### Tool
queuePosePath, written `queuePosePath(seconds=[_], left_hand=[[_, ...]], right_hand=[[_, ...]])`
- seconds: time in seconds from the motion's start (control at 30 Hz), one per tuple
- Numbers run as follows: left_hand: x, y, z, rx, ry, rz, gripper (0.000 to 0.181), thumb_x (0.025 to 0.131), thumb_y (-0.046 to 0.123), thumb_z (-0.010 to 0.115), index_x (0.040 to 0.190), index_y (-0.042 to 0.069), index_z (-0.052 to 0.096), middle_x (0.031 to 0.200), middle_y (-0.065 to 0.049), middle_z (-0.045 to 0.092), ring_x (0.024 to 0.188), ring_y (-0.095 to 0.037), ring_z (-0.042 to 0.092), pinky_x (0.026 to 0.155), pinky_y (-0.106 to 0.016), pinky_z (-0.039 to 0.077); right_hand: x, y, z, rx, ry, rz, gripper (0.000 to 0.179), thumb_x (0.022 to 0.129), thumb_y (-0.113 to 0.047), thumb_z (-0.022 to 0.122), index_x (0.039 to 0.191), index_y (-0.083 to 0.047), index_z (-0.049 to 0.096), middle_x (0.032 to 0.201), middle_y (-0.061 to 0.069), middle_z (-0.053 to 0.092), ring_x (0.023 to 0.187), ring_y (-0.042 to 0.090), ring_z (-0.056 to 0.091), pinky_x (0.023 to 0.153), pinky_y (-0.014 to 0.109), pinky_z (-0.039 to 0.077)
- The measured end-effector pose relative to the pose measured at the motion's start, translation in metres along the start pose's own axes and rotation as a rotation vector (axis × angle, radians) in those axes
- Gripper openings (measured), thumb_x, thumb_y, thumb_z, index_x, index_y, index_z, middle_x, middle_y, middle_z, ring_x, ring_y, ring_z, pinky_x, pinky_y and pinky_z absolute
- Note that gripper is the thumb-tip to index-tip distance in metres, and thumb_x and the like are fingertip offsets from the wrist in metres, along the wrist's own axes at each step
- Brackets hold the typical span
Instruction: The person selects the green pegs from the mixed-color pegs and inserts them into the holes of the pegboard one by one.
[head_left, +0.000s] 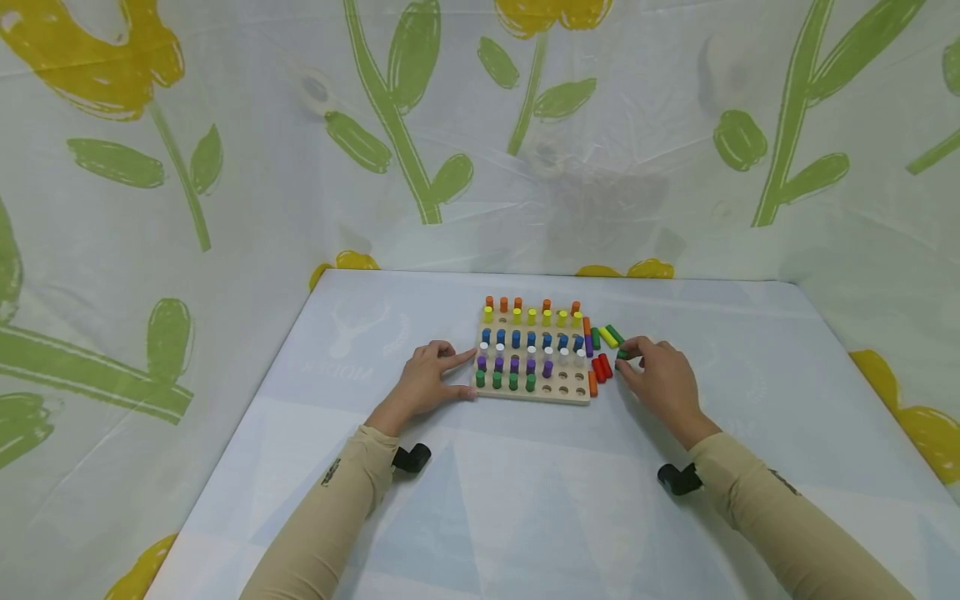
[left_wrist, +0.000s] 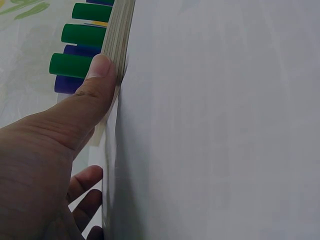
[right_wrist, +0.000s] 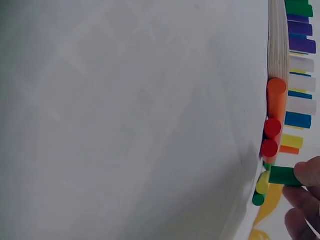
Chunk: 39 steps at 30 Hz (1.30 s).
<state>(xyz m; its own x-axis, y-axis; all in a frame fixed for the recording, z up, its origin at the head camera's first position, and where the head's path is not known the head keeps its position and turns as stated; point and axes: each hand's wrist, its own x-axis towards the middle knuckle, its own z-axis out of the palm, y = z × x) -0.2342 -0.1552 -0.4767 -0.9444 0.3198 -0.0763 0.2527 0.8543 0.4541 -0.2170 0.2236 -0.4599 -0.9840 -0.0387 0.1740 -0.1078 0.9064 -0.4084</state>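
A wooden pegboard [head_left: 534,397] lies on the table with rows of coloured pegs standing in it. From back to front the rows are orange, yellow, blue, white, purple and green. My left hand [head_left: 423,379] touches the board's left edge, index finger and thumb spread apart; in the left wrist view the thumb [left_wrist: 101,75] lies against the board's side beside a green peg [left_wrist: 70,65]. To the right of the board, my right hand [head_left: 666,383] pinches a short green peg [right_wrist: 281,176] between thumb and fingers. Bare holes show at the right of the green and purple rows.
Loose pegs lie along the board's right side: red pegs [head_left: 602,367], an orange peg [head_left: 593,384], a purple peg [head_left: 588,345], a yellow peg [head_left: 608,337] and green ones [head_left: 615,334]. A flower-patterned sheet [head_left: 247,167] hangs behind the table [head_left: 525,508].
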Motion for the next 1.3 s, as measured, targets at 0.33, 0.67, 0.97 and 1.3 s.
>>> queuePosePath(seconds=[0.33, 0.67, 0.97, 1.3], left_hand=[[0.0009, -0.0022, 0.0016, -0.008, -0.001, 0.001, 0.079, 0.083, 0.053, 0.080, 0.153, 0.033, 0.047, 0.136, -0.009, 0.043, 0.127, -0.033, 0.036, 0.110, -0.051, 0.032], [0.0009, -0.0015, 0.0005, -0.006, -0.003, -0.002, 0.079, 0.083, 0.052, 0.080, 0.153, 0.033, 0.047, 0.136, -0.009, 0.043, 0.127, -0.033, 0.036, 0.110, -0.051, 0.032], [0.0011, -0.0013, 0.0009, 0.000, -0.009, -0.009, 0.079, 0.083, 0.053, 0.079, 0.153, 0.033, 0.047, 0.135, -0.008, 0.043, 0.125, -0.032, 0.036, 0.109, -0.050, 0.032], [0.0011, -0.0011, 0.0012, -0.008, -0.007, -0.015, 0.080, 0.083, 0.052, 0.080, 0.153, 0.034, 0.046, 0.134, -0.008, 0.043, 0.125, -0.032, 0.036, 0.109, -0.050, 0.032]], right_hand=[[-0.0005, -0.0025, 0.0008, 0.002, 0.005, -0.006, 0.030, 0.095, -0.018, 0.072, 0.119, -0.002, 0.065, 0.109, 0.017, 0.071, 0.092, 0.033, 0.057, 0.079, 0.048, 0.049], [-0.0017, -0.0019, 0.0023, 0.010, 0.007, -0.019, 0.030, 0.095, -0.019, 0.072, 0.119, -0.004, 0.066, 0.109, 0.016, 0.072, 0.092, 0.032, 0.058, 0.079, 0.049, 0.049], [-0.0035, -0.0042, 0.0022, 0.021, 0.023, -0.045, 0.029, 0.094, -0.018, 0.073, 0.119, -0.003, 0.067, 0.107, 0.015, 0.072, 0.092, 0.032, 0.058, 0.081, 0.049, 0.048], [-0.0056, -0.0073, 0.0006, 0.024, 0.019, -0.050, 0.029, 0.094, -0.017, 0.073, 0.119, -0.002, 0.067, 0.108, 0.016, 0.072, 0.092, 0.032, 0.059, 0.082, 0.050, 0.047]])
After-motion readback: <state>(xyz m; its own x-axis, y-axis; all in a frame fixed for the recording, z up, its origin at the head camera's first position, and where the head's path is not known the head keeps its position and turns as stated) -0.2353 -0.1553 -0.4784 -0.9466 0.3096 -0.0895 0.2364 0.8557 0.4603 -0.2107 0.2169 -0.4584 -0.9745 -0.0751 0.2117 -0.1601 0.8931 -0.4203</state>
